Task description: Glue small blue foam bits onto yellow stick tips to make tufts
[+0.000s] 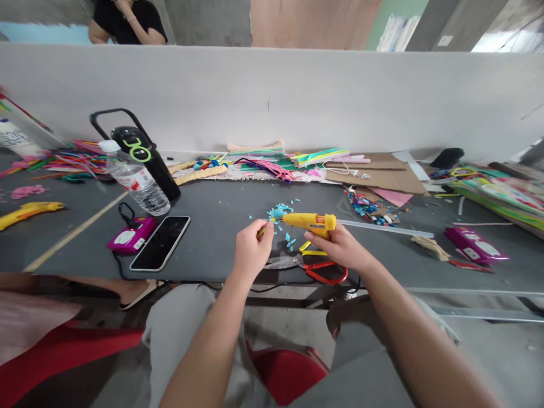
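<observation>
My right hand [338, 245] is wrapped round the handle of a yellow glue gun [308, 220], whose nozzle points left. A long clear glue stick [386, 228] sticks out behind the gun. My left hand [254, 246] is pinched on a small yellow piece [261, 231] close to the nozzle; what else it holds is too small to tell. Small blue pieces [279, 211] lie in a heap behind the nozzle, with more scattered nearer [290, 241]. Scissors with red and yellow handles [326, 272] lie just below my right hand, blades toward the left.
To the left stand a water bottle [142, 184] and a black flask [159, 170], near a phone [160, 243] and a purple box [132, 235]. Pipe cleaners [272, 168] and cardboard [382, 170] line the partition. Another purple box [475, 245] is at right. A person [127, 22] is beyond.
</observation>
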`<state>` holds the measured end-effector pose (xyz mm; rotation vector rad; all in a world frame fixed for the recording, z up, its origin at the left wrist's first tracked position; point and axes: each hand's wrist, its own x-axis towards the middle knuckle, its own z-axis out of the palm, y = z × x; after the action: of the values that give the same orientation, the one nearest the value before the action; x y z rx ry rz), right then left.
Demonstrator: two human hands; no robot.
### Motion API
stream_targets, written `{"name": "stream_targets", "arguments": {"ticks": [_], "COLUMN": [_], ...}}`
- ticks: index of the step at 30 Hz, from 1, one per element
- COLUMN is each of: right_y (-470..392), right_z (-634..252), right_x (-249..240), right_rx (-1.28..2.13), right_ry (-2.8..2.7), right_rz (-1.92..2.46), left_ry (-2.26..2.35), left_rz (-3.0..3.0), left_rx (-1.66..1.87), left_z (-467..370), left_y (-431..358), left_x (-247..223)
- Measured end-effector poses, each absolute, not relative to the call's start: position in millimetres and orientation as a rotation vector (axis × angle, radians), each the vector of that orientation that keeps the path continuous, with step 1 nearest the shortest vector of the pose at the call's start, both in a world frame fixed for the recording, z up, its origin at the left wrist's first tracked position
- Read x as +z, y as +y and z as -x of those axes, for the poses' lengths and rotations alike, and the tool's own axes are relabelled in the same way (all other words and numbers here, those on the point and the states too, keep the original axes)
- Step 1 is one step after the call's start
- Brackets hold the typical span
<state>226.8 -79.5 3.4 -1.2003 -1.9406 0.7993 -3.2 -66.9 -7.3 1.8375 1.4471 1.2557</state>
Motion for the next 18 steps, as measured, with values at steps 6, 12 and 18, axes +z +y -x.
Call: {"name": "stream_targets", "arguments": {"ticks": [6, 12, 18], "right_y": [-80.0, -79.6, -80.3], "right_z": [-225.9, -226.8, -225.7], "right_x": [5.6, 5.1, 4.8], "right_rx": [0.782, 0.782, 0.779], "right_ry": [-1.943, -1.951, -1.94], "right_rz": [1.207, 1.232, 1.224], "left_ry": [1.44, 1.446, 1.449], "left_rz": [-1.839, -1.846, -1.844], "left_rx": [1.252, 1.256, 1.254], "left_z": [3.8, 4.0, 3.9], "left_y": [-67.2, -67.3, -67.1], "left_x": [-7.5, -8.0, -7.3]}}
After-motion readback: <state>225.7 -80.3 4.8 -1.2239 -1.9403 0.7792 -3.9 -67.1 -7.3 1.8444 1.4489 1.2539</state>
